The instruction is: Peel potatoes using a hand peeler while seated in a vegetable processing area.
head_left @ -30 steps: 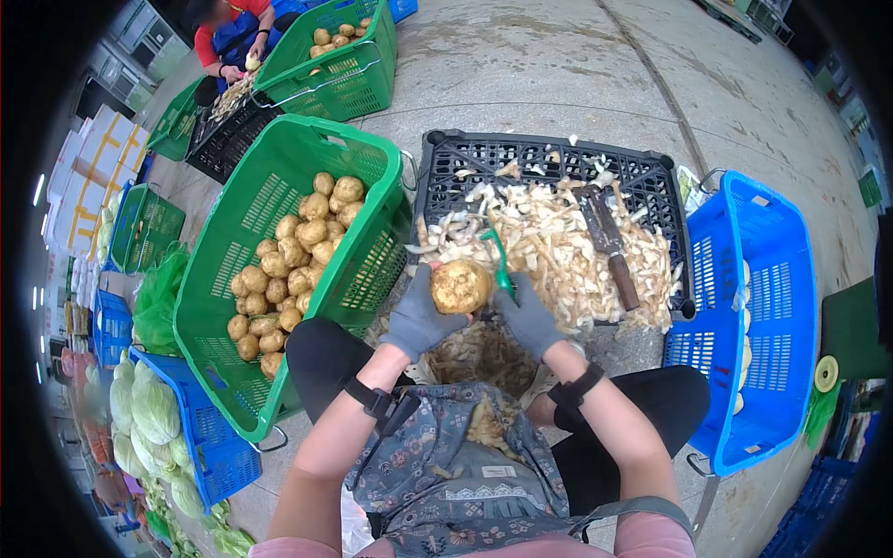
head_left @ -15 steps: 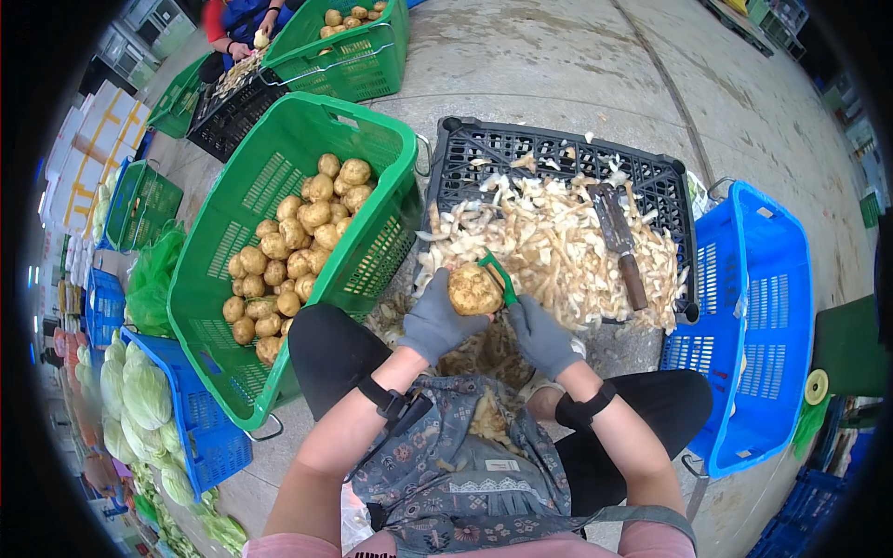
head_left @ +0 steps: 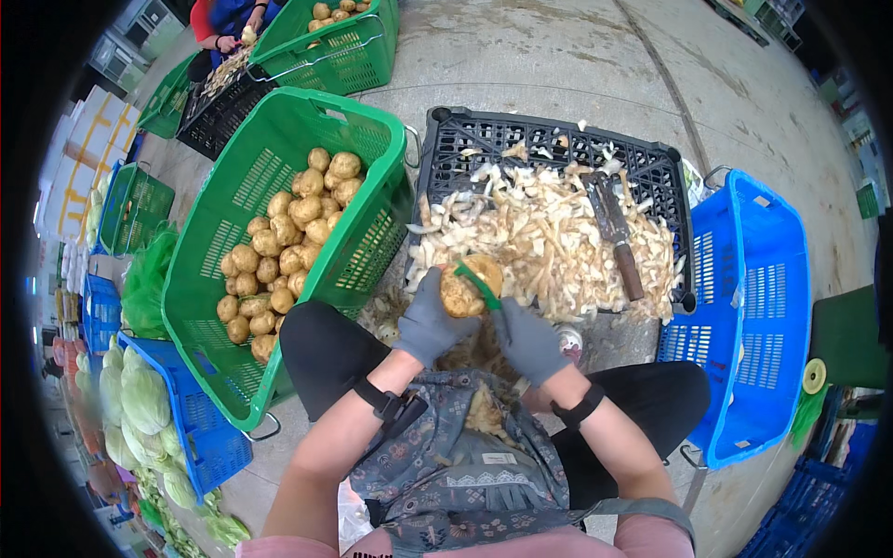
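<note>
The left hand point(head_left: 430, 321) wears a gray glove and is wrapped around a potato point(head_left: 468, 288), holding it up in front of the person's knees, just at the near edge of the black crate point(head_left: 446, 153). The right hand point(head_left: 528, 339) also wears a gray glove, and its fingers are closed around a green peeler point(head_left: 476, 284) that lies against the top of the potato. The black crate is flat and has a big heap of pale potato peels point(head_left: 549, 242) in it. A knife point(head_left: 614, 232) with a brown handle lies on top of the peels, on the right side. On the person's left stands a tall green basket point(head_left: 279, 130), touching the black crate, and it has lots of brown potatoes point(head_left: 279, 251) in it. On the right is a blue basket point(head_left: 767, 307); I cannot tell what is in it. Far off at the top there is another green basket point(head_left: 339, 51) with a few potatoes, and another person point(head_left: 223, 19) sits next to it. Pale green cabbages point(head_left: 139, 400) are piled by a small blue basket point(head_left: 200, 423) at the lower left.
</note>
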`<act>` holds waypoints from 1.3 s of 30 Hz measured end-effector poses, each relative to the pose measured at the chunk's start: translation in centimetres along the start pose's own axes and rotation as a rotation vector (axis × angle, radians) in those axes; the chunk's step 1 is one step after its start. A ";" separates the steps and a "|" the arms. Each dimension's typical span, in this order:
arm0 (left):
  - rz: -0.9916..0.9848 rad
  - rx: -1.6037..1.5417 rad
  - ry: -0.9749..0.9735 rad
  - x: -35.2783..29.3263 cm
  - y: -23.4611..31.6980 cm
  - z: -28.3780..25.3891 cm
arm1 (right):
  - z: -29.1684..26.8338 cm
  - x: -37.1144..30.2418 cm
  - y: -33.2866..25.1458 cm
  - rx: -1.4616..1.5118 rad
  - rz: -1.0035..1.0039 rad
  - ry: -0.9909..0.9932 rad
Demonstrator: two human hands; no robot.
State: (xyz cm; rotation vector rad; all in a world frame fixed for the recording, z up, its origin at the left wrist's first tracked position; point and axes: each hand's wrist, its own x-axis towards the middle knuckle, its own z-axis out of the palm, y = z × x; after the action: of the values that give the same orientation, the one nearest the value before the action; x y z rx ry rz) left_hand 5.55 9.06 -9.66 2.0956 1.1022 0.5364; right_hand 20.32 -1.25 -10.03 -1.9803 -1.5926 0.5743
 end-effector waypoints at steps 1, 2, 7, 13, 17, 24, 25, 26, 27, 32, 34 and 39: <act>-0.044 -0.101 -0.039 -0.1 -0.7 0.4 | 0.3 -0.1 1.3 -0.014 0.100 0.036; -0.091 -0.199 -0.067 0.0 -1.1 0.5 | 0.3 0.2 2.7 -0.026 0.190 0.070; -0.034 -0.170 -0.104 0.0 0.3 -0.3 | -2.3 0.0 -1.1 0.151 0.101 0.110; 0.144 -0.028 -0.019 0.2 -0.2 0.5 | -0.7 -0.2 -0.1 0.227 0.151 -0.012; -0.224 -0.215 -0.121 1.1 1.8 -0.4 | -0.6 -0.3 -0.1 0.254 0.180 0.000; -0.157 0.007 -0.105 1.2 1.5 -0.3 | -0.3 0.1 1.4 -0.096 0.015 0.097; -0.154 0.007 -0.103 1.1 1.3 -0.1 | -0.2 0.2 2.4 -0.084 0.142 0.089; -0.076 -0.049 -0.073 0.8 0.8 0.1 | -0.5 0.4 2.2 -0.084 0.139 0.093; 0.002 -0.104 -0.043 0.8 0.3 0.3 | -0.9 0.5 1.9 -0.067 0.175 0.064; 0.025 -0.135 -0.110 1.1 -0.7 0.9 | -0.1 0.0 0.8 0.023 0.136 0.050; -0.109 -0.503 0.016 0.2 -1.8 2.1 | -0.5 -0.2 1.3 0.067 0.300 0.026; -0.272 -0.115 -0.148 1.0 0.4 -0.8 | 1.2 -0.5 1.4 0.037 0.225 0.043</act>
State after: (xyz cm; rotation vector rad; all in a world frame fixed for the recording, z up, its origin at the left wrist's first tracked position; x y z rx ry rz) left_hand 5.82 10.02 -8.74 1.8185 1.2150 0.3008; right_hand 20.52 -1.81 -11.89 -2.1436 -1.3334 0.6376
